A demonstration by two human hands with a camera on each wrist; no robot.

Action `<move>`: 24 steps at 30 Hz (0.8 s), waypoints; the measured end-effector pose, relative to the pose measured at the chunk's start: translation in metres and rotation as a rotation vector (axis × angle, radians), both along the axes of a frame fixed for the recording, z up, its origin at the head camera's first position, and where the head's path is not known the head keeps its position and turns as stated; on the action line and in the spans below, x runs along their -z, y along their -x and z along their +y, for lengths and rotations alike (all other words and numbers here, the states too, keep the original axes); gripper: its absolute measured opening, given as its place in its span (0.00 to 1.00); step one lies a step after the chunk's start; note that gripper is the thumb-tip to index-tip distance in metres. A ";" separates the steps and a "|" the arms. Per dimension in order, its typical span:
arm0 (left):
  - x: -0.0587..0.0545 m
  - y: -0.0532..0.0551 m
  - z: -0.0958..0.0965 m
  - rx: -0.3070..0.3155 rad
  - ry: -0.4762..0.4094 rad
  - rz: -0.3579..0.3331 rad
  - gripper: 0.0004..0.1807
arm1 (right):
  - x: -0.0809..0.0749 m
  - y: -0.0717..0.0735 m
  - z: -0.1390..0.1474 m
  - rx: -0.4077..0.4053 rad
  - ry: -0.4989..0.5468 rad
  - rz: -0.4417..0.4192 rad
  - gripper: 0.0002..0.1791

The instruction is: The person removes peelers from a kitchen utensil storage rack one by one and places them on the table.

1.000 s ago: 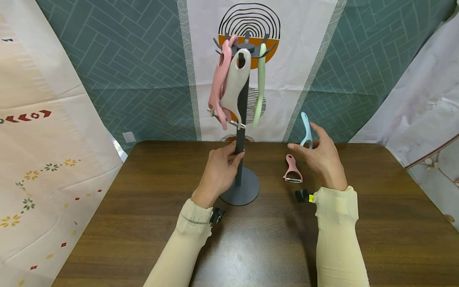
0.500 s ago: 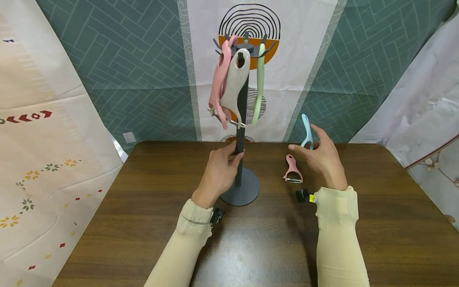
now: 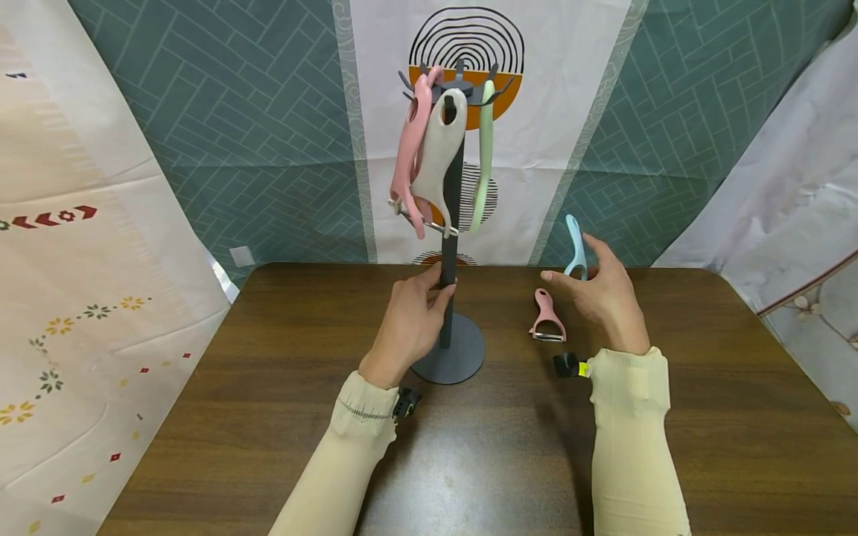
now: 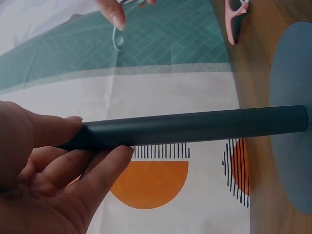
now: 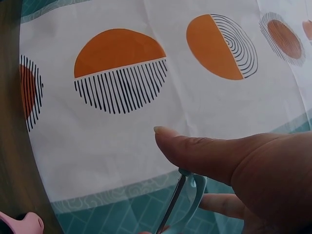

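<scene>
My left hand (image 3: 409, 320) grips the dark upright pole (image 3: 450, 257) of a round-based stand, thumb and fingers on either side of it. That pole (image 4: 204, 126) crosses the left wrist view. Pink (image 3: 406, 152), white (image 3: 434, 164) and light green peelers (image 3: 484, 156) hang from hooks at the stand's top; a second pink one is mostly hidden behind. To the right, my right hand (image 3: 603, 298) holds a light blue peeler (image 3: 575, 237) above the table, its handle pointing up. The right wrist view shows its blade end (image 5: 197, 192) near the thumb. A pink peeler (image 3: 544, 301) lies below that hand.
The stand's round base (image 3: 459, 365) rests on the brown wooden table (image 3: 302, 417). Several hooks (image 3: 496, 71) at the top hold nothing. A patterned cloth (image 3: 268, 134) hangs behind the table's back edge, with pale cloths on both sides.
My right hand and the light blue peeler have dropped slightly and shifted a little right. The hanging green peeler has moved slightly left. My left hand stays on the pole.
</scene>
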State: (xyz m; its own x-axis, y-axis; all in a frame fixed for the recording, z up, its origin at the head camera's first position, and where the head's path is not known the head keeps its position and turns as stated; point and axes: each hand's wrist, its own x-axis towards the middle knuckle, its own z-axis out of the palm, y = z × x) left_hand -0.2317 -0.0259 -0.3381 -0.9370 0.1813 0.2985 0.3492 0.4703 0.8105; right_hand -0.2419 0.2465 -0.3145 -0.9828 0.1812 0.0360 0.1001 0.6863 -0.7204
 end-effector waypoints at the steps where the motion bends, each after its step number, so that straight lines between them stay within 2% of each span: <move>1: 0.000 0.000 0.000 0.000 -0.001 0.001 0.16 | 0.000 0.000 0.000 0.000 0.000 -0.002 0.55; 12: 0.000 0.000 -0.001 0.002 0.016 0.024 0.14 | 0.002 0.001 0.005 0.011 0.009 -0.011 0.55; 24: 0.000 0.000 -0.001 -0.001 0.009 0.002 0.15 | 0.005 0.002 0.007 0.009 -0.006 -0.012 0.55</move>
State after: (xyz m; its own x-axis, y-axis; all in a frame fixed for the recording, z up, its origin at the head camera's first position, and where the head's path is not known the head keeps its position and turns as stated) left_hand -0.2313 -0.0271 -0.3379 -0.9364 0.1834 0.2990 0.3508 0.4780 0.8053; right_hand -0.2439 0.2536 -0.3192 -0.9815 0.1895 0.0257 0.1144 0.6894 -0.7153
